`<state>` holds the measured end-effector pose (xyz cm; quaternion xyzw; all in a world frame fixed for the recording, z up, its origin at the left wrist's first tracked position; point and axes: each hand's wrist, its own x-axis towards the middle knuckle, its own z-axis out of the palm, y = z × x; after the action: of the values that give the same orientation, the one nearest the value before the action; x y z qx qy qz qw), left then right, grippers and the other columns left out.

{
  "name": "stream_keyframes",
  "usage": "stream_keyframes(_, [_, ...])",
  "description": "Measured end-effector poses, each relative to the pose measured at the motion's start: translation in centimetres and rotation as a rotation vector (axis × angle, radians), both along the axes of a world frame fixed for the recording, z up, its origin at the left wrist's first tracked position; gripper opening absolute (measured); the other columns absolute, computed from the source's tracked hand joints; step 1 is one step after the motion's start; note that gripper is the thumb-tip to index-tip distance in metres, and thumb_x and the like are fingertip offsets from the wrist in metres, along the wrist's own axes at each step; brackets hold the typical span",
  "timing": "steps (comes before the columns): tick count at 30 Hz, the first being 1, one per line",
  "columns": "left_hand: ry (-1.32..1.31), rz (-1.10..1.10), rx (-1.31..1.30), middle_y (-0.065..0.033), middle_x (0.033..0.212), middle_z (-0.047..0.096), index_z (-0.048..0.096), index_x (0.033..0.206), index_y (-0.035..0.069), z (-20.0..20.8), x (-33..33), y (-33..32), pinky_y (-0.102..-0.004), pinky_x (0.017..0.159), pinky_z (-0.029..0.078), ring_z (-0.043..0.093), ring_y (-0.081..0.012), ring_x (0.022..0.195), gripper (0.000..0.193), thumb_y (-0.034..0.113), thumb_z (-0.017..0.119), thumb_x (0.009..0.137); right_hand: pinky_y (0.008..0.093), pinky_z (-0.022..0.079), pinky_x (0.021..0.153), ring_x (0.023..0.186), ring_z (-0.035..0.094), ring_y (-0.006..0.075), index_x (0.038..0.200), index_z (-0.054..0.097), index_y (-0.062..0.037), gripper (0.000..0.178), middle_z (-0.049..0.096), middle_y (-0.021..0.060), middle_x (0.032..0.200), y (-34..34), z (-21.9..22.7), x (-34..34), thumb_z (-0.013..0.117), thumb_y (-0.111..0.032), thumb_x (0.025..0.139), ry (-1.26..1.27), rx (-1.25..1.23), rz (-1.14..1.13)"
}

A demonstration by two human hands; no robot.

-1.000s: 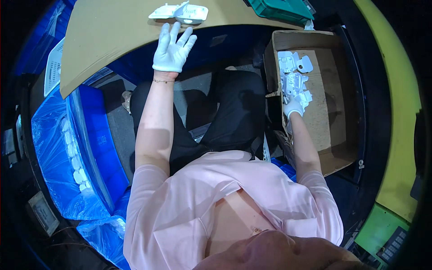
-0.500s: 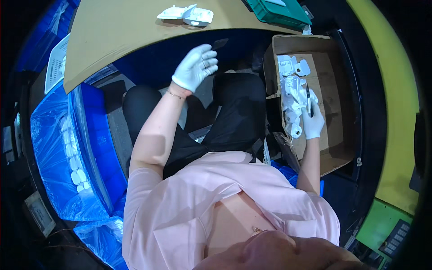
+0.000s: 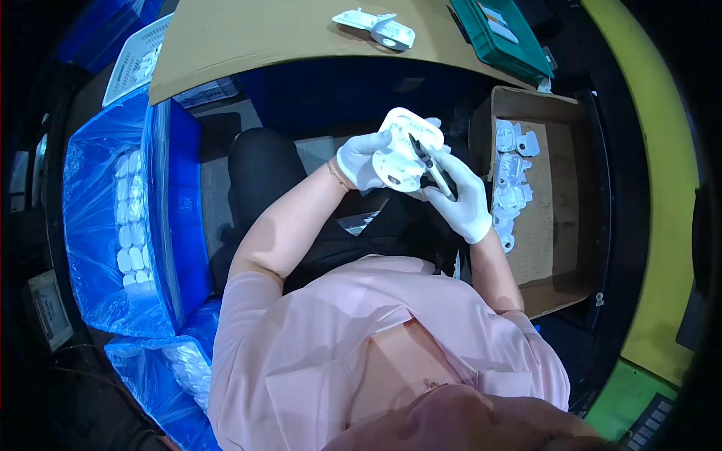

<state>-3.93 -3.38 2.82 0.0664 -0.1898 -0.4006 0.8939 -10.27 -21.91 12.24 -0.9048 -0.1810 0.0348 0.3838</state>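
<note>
Though open, carton (image 3: 538, 109) near right hand (image 3: 465, 197)

Head cam: wide fisheye, head-worn, facing steeply down past the wearer's chest. Shirt (image 3: 316, 353) nearest, large at lower centre; left hand (image 3: 361, 161) and right hand (image 3: 468, 201) farther off, just above mid-frame. Table (image 3: 256, 45) edge bows across top. Corners dark.

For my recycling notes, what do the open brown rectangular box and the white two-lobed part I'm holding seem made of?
Open brown rectangular box: apparently matte cardboard, from its dull, thin walls. White two-lobed part: probably smooth molded plastic, given its clean rounded rims.
</note>
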Motion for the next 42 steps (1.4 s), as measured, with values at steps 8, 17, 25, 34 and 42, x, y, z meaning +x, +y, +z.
stream_keyframes(8, [-0.038,0.004,0.032,-0.0252,0.138,0.044,0.018,0.149,0.004,-0.6,0.7,1.4,-0.0538,0.094,0.049,0.050,-0.0351,0.124,0.090,0.027,0.072,0.081,0.0330,0.047,0.089,0.103,0.060,0.0278,0.121,0.058,-0.0021,0.055,0.058,0.0143,0.117,0.6,0.3,-0.6,0.073,-0.001,0.069,-0.037,-0.112,-0.034])
stream_keyframes(17, [-0.089,0.154,0.086,-0.0220,0.131,0.050,0.021,0.148,0.004,-1.1,1.9,1.7,-0.0394,0.090,0.055,0.062,-0.0284,0.108,0.089,0.015,0.073,0.077,0.0381,0.049,0.081,0.095,0.061,0.0336,0.120,0.059,-0.0062,0.053,0.061,0.0143,0.104,0.0,1.5,-1.5,0.074,-0.010,0.069,0.034,-0.412,0.083])
stream_keyframes(25, [-0.223,0.202,0.277,-0.0192,0.130,0.050,0.022,0.148,0.002,-1.0,1.6,1.4,-0.0327,0.087,0.054,0.062,-0.0228,0.104,0.091,0.018,0.072,0.074,0.0389,0.051,0.074,0.087,0.062,0.0354,0.118,0.060,-0.0064,0.051,0.062,0.0150,0.100,-0.3,1.3,-1.5,0.074,-0.011,0.069,0.052,-0.423,0.129])
stream_keyframes(34, [-0.372,0.224,0.486,-0.0159,0.129,0.051,0.027,0.147,0.003,-0.6,1.4,1.3,-0.0291,0.091,0.050,0.057,-0.0177,0.106,0.092,0.020,0.072,0.069,0.0392,0.052,0.072,0.084,0.063,0.0351,0.116,0.061,-0.0089,0.049,0.063,0.0140,0.098,-0.8,0.6,-1.5,0.075,-0.012,0.069,0.043,-0.476,0.145])
stream_keyframes(42, [-0.550,0.297,0.671,-0.0137,0.126,0.054,0.037,0.145,0.006,0.2,0.8,1.2,-0.0326,0.094,0.045,0.053,-0.0190,0.104,0.088,0.027,0.071,0.067,0.0407,0.051,0.071,0.083,0.063,0.0329,0.118,0.060,-0.0139,0.044,0.062,0.0127,0.093,-0.6,0.3,-1.3,0.071,-0.019,0.075,0.110,-0.535,0.159])
